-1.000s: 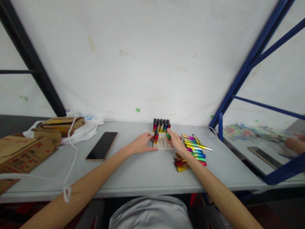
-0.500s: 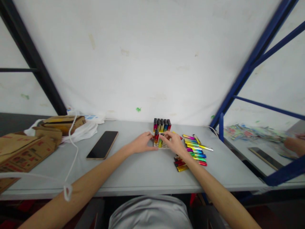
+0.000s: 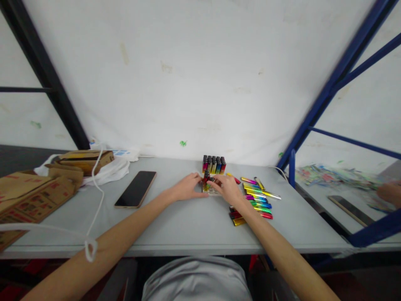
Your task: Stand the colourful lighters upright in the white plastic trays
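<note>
Close to the middle of the table, a small pale tray (image 3: 214, 192) stands between my hands, with a few black-topped lighters (image 3: 206, 180) upright at its left end. My left hand (image 3: 187, 187) grips the tray's left end, thumb at the front corner and fingers behind. Over the tray, my right hand (image 3: 227, 187) pinches a lighter (image 3: 211, 179) by its black top; the hand partly hides it. Behind the tray stands a block of upright lighters (image 3: 214, 164) in many colours. Loose shiny lighters (image 3: 255, 196) lie in a pile beside my right wrist.
A phone (image 3: 135, 189) lies left of my left hand. Farther left are cardboard boxes (image 3: 37, 196), a white bag (image 3: 109, 174) and a white cable (image 3: 99, 190). A blue frame (image 3: 313, 113) rises at the right; beyond it show another phone (image 3: 351, 209) and a person's hand (image 3: 389, 193).
My right hand has shifted slightly left, bringing its lighter toward those at the tray's left end. My left hand keeps its place on the tray.
</note>
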Demonstrator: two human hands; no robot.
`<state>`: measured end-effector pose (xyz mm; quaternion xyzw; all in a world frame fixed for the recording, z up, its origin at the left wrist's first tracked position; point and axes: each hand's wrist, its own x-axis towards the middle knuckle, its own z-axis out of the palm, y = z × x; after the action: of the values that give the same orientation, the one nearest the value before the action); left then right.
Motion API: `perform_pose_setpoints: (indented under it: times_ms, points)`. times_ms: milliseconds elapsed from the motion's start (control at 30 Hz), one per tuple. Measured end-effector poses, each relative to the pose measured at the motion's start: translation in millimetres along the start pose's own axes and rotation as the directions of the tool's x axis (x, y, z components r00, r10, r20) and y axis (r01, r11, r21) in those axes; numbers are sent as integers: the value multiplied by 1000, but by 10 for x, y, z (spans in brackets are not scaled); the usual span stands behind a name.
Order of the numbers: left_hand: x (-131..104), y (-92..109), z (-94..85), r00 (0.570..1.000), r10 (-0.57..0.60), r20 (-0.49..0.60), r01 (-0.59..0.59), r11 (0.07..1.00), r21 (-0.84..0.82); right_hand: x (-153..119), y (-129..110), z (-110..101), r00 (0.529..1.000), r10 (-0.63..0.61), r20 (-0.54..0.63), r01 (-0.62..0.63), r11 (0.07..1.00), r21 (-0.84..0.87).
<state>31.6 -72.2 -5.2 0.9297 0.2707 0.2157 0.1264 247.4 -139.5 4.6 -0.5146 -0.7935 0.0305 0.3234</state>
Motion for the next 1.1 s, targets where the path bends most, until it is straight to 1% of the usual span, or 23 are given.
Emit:
perform_pose_setpoints:
  times_ms: [133,200,233,300,367,433,467,533,600,700,800,867,933,1000,1100]
  points:
    - [3,-23,18,1000,8,1,-8,1000,6,49,-89,51,1000,13,25,-8,986,-165]
    - [4,-19,16,1000,3,8,-3,1000,13,66,-94,11,999,24,36,-16,977,-215]
    - [5,-14,12,1000,1,8,-1,1000,14,67,-76,-34,998,27,52,-15,978,-209]
    - [6,-2,2,1000,-6,8,6,1000,18,53,-3,-170,995,31,93,-19,991,-131]
    - [7,6,-6,1000,-12,9,12,1000,22,17,103,-354,992,37,117,-36,999,-10]
    - [8,7,-9,1000,-17,12,17,1000,19,-45,219,-561,992,62,110,-67,997,42]
    - [8,6,-9,1000,-21,13,20,1000,16,-89,275,-662,988,66,142,-74,996,51]
    - [9,2,-7,999,-31,16,31,999,10,-202,381,-843,969,52,242,-64,997,42]
    - [8,-1,-5,999,-38,19,38,999,7,-341,481,-980,945,60,321,-65,998,6]
    - [8,-5,-2,999,-40,23,40,999,11,-538,616,-1092,930,87,358,-64,995,-78]
    - [7,-7,0,999,-38,20,38,999,12,-652,707,-1119,914,73,398,-47,996,-74]
    - [7,-7,0,999,-34,16,34,999,8,-672,730,-1113,916,58,397,-39,998,-55]
    - [8,-7,-1,999,-33,16,33,999,9,-660,725,-1101,935,60,349,-50,998,-39]
    - [9,-8,-1,999,-36,20,36,999,13,-621,694,-1090,954,97,285,-102,995,3]
    - [8,-15,7,999,-32,17,32,999,8,-493,596,-1066,968,178,179,-199,974,108]
